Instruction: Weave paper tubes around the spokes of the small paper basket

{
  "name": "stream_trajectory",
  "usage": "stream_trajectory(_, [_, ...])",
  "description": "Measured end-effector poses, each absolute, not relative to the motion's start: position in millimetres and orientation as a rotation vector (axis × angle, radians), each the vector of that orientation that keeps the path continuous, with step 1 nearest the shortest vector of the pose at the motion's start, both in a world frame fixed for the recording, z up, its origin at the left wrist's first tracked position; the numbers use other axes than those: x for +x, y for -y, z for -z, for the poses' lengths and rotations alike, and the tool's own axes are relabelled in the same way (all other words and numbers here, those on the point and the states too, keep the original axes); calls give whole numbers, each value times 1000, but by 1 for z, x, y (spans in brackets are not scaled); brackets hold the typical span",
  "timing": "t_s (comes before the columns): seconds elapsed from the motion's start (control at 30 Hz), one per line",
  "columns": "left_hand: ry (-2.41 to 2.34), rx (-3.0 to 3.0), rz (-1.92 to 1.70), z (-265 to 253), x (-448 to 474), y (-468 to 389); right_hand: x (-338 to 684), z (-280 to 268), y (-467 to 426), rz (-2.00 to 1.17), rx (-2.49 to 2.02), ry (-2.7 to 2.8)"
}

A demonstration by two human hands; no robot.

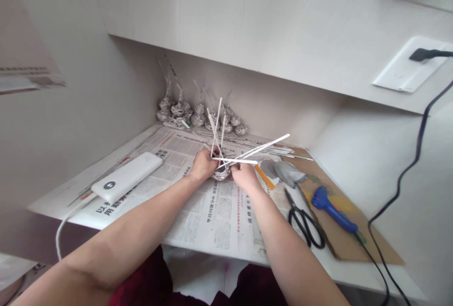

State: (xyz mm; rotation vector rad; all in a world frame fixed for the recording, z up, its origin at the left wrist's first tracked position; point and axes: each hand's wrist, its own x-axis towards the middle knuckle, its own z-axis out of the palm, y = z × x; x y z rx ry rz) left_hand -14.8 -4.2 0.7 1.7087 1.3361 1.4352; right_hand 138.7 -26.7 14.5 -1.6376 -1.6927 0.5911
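Observation:
Between my two hands is a small round woven paper basket (222, 174), with several white rolled-paper strips (269, 143) sticking up and out of it. My left hand (205, 163) grips its left side, the fingers curled round the rim and partly hidden behind the strips. On the other side my right hand (244, 176) is closed at the basket's right edge, its fingertips near the base of the strips. The basket rests on or just above newspaper (219, 216); which of the two I cannot tell.
Several gourd-shaped woven paper pieces (198, 116) stand along the back wall, with loose paper sticks (247, 144) before them. A white power bank (127, 177) with a cable lies left. Black-handled scissors (306, 225), a blue glue gun (334, 211) and cardboard (368, 244) lie right.

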Motion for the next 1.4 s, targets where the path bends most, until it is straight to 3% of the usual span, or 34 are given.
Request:
stream_trajectory(0.23, [-1170,1636,-1473,-1,-13,4,138,-13,20,-1183,-1305,1207])
stream_trajectory(0.37, [-1114,1650,-1413,0,-12,4,136,-12,20,-1292,-1213,1075])
stream_trajectory(0.83, [-1479,1909,-1288,-7,-17,11,136,-11,26,-628,-1512,1587])
stream_trajectory(1.1, [-1531,1869,-1334,-6,-22,7,134,-26,36,-803,-1252,1768])
stream_trajectory(1.4, [-1482,1855,-1327,-14,-21,11,126,-10,33,-641,-1455,1576])
